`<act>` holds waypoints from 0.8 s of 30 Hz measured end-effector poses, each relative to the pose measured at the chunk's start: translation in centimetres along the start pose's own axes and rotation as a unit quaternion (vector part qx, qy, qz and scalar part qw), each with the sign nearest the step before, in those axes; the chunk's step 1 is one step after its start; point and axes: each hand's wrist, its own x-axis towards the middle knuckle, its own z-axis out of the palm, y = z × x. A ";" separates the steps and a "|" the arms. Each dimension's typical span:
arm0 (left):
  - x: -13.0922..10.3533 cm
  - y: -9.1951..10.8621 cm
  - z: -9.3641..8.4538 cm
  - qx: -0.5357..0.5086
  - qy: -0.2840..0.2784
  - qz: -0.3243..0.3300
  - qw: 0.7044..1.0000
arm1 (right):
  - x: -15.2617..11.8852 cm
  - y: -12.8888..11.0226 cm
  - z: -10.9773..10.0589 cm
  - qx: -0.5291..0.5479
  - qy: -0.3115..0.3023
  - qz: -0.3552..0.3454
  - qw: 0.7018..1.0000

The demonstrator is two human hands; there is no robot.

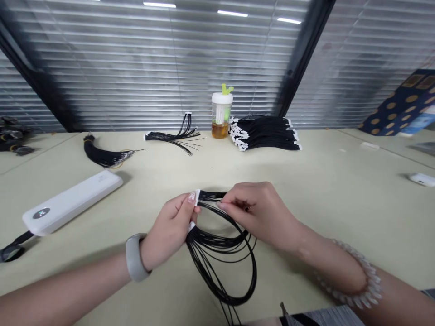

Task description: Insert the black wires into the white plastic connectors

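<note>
A wiring harness of thin black wires (253, 271) hangs in loops between my hands above the table. My left hand (176, 222) is closed on its white connectors, with the thumb pressed over the upper connector (197, 197). A second white connector (191, 226) shows just below, by the left fingers. With thumb and forefinger, my right hand (256, 210) pinches a black wire close to the upper connector. The exact wire end is hidden by the fingertips. Several loose wire ends dangle toward the lower edge of the view.
A white power bank (73, 201) lies on the left. Along the back are a tied black wire bundle (102, 151), a loose harness (173, 136), a cup with amber liquid (220, 117) and stacked harnesses (267, 132). A small white object (422, 179) lies far right.
</note>
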 end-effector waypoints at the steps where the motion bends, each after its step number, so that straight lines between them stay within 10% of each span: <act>1: 0.0 0.1 0.0 0.001 0.000 -0.001 1.000 | 0.0 0.0 0.0 -0.001 -0.001 -0.013 1.000; 24: -0.1 0.2 0.3 0.071 -0.062 0.039 0.995 | 0.0 0.1 1.0 -0.106 -0.042 -0.081 0.990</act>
